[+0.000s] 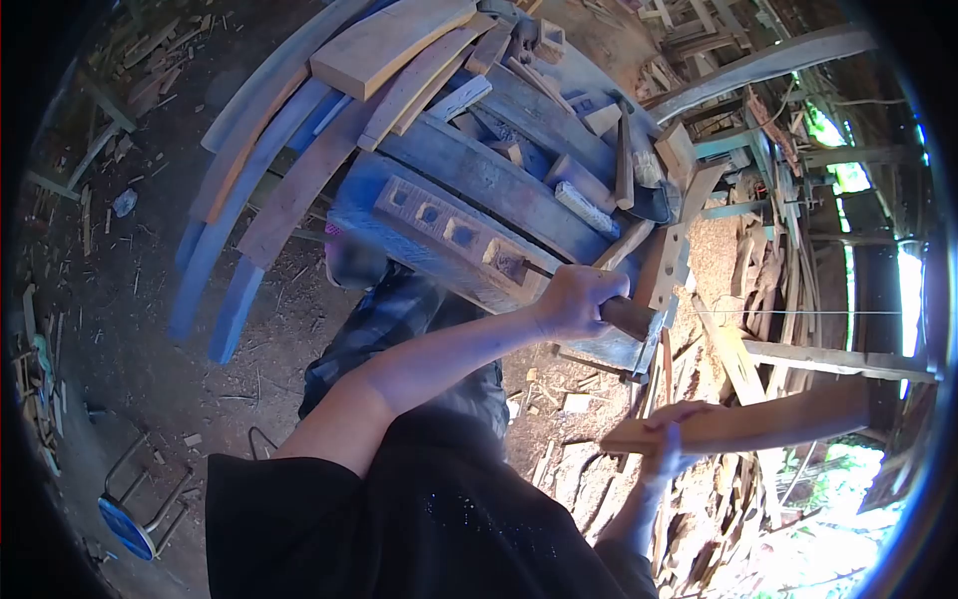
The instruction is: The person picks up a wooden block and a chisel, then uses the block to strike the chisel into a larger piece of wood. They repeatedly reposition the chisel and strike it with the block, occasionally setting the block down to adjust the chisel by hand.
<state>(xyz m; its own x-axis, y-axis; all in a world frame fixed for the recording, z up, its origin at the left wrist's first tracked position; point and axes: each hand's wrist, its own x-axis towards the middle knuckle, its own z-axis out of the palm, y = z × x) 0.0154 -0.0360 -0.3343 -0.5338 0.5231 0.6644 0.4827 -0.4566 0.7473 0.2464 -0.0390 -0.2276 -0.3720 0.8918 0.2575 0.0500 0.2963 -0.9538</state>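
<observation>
Clamps left grip (pixel 574 299) shut on chisel (pixel 631 317), blade running just ahead of that grip into the end slot of mortised beam (pixel 439 225) on bench (pixel 539 120). Wraps right grip (pixel 667 444) closed round wooden billet (pixel 758 424), apart from left grip.
</observation>
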